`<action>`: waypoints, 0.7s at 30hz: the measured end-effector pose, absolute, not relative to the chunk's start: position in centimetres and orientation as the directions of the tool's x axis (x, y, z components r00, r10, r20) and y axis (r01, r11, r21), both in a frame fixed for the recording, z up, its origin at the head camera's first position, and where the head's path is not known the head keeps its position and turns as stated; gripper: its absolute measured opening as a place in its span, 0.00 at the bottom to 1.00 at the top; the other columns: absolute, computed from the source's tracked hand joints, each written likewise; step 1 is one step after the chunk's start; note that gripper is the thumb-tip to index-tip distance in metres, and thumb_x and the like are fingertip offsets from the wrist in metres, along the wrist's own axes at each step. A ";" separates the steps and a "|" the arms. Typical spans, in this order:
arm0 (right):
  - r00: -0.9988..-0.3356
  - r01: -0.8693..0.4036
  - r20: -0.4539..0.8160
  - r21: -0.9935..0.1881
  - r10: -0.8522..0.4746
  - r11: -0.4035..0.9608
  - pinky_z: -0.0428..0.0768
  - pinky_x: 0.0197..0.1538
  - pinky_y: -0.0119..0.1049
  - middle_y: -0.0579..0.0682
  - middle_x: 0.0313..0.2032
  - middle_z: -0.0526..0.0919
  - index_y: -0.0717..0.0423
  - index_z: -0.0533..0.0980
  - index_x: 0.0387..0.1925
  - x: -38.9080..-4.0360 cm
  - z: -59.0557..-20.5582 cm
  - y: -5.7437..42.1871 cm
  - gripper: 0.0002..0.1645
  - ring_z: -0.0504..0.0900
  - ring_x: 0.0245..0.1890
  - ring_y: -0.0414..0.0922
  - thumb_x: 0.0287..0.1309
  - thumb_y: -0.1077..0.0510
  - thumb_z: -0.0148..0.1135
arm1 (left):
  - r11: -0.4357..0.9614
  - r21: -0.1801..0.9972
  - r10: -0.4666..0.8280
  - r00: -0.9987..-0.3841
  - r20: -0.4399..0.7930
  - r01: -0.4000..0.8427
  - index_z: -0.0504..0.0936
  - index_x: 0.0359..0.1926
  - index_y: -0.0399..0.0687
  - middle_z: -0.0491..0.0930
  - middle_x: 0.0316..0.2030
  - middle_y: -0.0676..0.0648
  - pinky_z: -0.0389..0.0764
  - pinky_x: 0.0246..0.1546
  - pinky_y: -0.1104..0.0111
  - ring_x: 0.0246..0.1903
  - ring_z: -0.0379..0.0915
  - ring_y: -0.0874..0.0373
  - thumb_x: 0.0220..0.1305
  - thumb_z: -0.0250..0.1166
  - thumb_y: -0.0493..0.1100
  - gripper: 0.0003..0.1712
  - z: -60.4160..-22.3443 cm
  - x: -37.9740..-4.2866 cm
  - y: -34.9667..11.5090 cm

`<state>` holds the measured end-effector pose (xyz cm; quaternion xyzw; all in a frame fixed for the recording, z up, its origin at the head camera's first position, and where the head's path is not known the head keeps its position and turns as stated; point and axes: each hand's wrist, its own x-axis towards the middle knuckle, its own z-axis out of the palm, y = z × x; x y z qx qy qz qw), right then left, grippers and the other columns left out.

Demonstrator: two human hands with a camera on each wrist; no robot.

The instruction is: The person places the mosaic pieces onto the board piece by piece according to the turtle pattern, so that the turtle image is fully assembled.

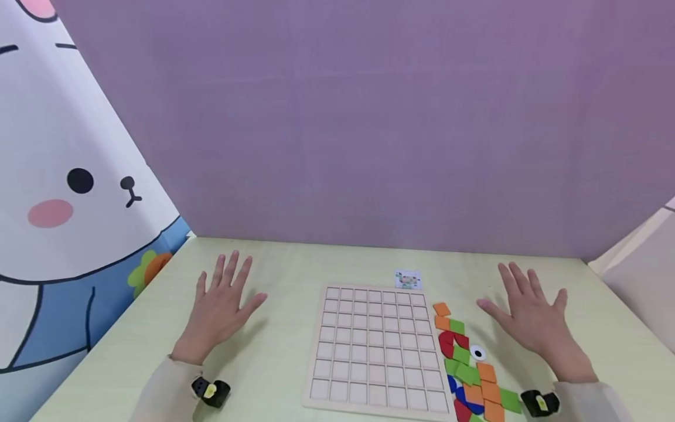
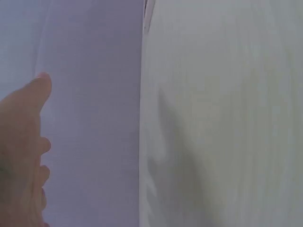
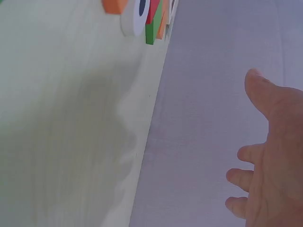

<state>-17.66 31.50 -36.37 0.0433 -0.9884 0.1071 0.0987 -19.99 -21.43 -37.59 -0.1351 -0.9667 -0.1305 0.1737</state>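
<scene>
Both hands hover over the pale table with fingers spread and nothing held. The left hand (image 1: 220,308) is left of a wooden grid board (image 1: 311,375) made of square cells. To the right of the loose pieces is the right hand (image 1: 535,322). Beside the board's right edge lies a pile of flat coloured pieces: orange squares (image 1: 486,372), green squares (image 1: 510,401), red rounded pieces (image 1: 446,344), blue ones (image 1: 460,396) and a round white eye piece (image 1: 477,352). The right wrist view shows the eye piece (image 3: 135,19) edge-on at the top.
A small printed card (image 1: 408,279) lies just behind the board. The table (image 1: 285,269) meets a purple backdrop (image 1: 369,129) at its far edge. On the left hangs a cloth with a cartoon animal (image 1: 79,234); a pale panel (image 1: 643,269) stands at the right.
</scene>
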 end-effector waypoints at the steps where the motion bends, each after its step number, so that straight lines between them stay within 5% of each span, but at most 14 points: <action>1: -0.977 -0.107 0.202 -0.206 -0.065 0.973 0.30 0.53 0.83 0.67 0.73 0.42 0.58 0.37 0.74 -17.7 -36.4 31.5 0.56 0.37 0.70 0.72 0.62 0.30 0.46 | 0.920 0.237 0.218 -0.909 0.356 0.314 0.52 0.74 0.44 0.46 0.74 0.35 0.43 0.63 0.32 0.73 0.36 0.36 0.66 0.54 0.61 0.44 -37.7 -20.1 -21.4; 13: -0.972 -0.139 0.223 -0.297 -0.073 0.945 0.41 0.53 0.82 0.72 0.68 0.52 0.62 0.44 0.73 -17.9 -36.0 30.8 0.55 0.47 0.67 0.73 0.60 0.33 0.54 | 0.744 0.550 0.289 -0.925 0.247 0.379 0.45 0.75 0.45 0.43 0.74 0.36 0.45 0.61 0.31 0.72 0.35 0.34 0.68 0.55 0.57 0.44 -38.4 -20.2 -20.1; 21: -0.954 -0.180 0.290 -0.352 -0.076 0.919 0.56 0.51 0.77 0.74 0.63 0.61 0.69 0.52 0.69 -18.3 -36.1 29.9 0.52 0.60 0.61 0.72 0.54 0.47 0.67 | 0.584 0.754 0.374 -0.924 0.078 0.300 0.47 0.74 0.47 0.45 0.74 0.39 0.47 0.68 0.39 0.73 0.39 0.38 0.62 0.63 0.55 0.49 -39.0 -20.5 -18.6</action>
